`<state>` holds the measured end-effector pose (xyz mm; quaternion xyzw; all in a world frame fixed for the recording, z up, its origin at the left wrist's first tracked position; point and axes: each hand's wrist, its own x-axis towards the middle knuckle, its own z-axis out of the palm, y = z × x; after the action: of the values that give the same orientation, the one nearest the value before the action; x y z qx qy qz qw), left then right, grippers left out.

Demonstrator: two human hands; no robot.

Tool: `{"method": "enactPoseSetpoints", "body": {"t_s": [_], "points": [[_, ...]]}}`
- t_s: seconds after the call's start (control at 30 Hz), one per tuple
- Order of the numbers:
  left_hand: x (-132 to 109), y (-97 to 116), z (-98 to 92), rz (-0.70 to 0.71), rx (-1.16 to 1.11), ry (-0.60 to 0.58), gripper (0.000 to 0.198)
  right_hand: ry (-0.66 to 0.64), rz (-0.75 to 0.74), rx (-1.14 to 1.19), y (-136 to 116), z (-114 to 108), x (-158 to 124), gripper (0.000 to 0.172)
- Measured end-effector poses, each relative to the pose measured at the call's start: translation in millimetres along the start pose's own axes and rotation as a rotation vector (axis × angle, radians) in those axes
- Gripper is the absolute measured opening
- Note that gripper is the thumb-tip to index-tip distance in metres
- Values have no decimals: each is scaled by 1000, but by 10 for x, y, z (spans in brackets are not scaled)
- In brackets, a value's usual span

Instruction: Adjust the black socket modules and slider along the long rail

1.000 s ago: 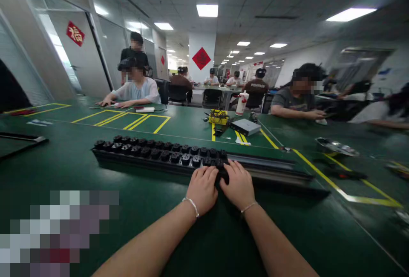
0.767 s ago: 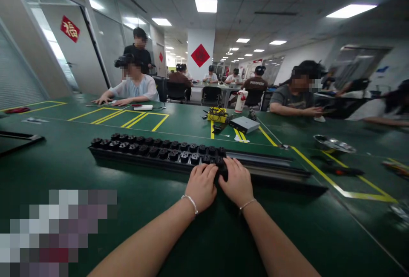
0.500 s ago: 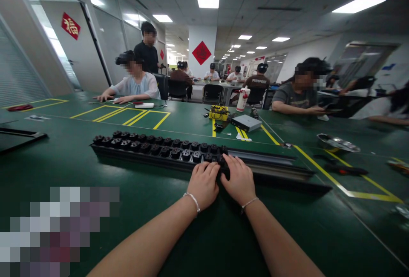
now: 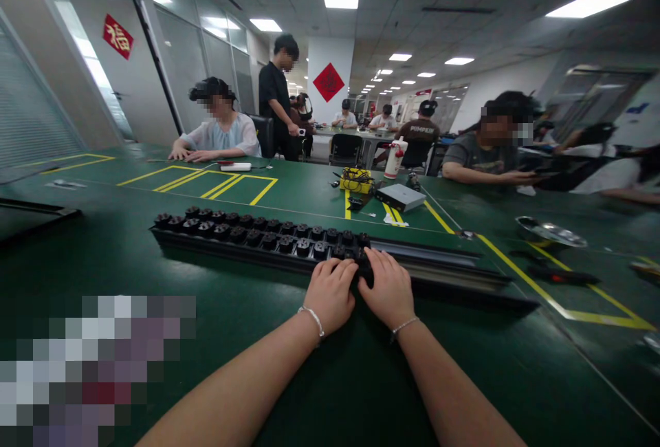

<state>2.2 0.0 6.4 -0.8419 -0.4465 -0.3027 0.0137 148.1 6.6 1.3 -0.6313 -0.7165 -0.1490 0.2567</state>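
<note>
Two rows of black modules (image 4: 303, 247) fill the left stretch of a black rail (image 4: 232, 252), well short of the green bench's (image 4: 232, 299) far edge; to the right, open channel shows, suggesting the rail is over half filled. Where the rows stop, a person's left hand (image 4: 330, 296) and right hand (image 4: 388, 287) rest with fingers curled over it, any grip hidden. Toward the far edge, cables drape a yellow box (image 4: 349, 184) beside a grey box (image 4: 407, 198). At right, a metal bowl (image 4: 562, 234) sits, contents unclear.
</note>
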Motion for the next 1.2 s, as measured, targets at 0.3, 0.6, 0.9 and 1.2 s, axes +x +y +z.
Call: {"method": "enactPoseSetpoints", "body": {"t_s": [0.3, 0.6, 0.9, 1.2], "points": [[-4, 14, 13, -3, 21, 15, 47, 13, -2, 5, 12, 10, 5, 52], [7, 18, -3, -11, 3, -1, 45, 10, 4, 1, -1, 0, 3, 52], [21, 22, -3, -28, 1, 3, 43, 8, 6, -3, 3, 5, 5, 52], [20, 21, 0, -27, -11, 6, 43, 9, 24, 42, 7, 12, 8, 51]]}}
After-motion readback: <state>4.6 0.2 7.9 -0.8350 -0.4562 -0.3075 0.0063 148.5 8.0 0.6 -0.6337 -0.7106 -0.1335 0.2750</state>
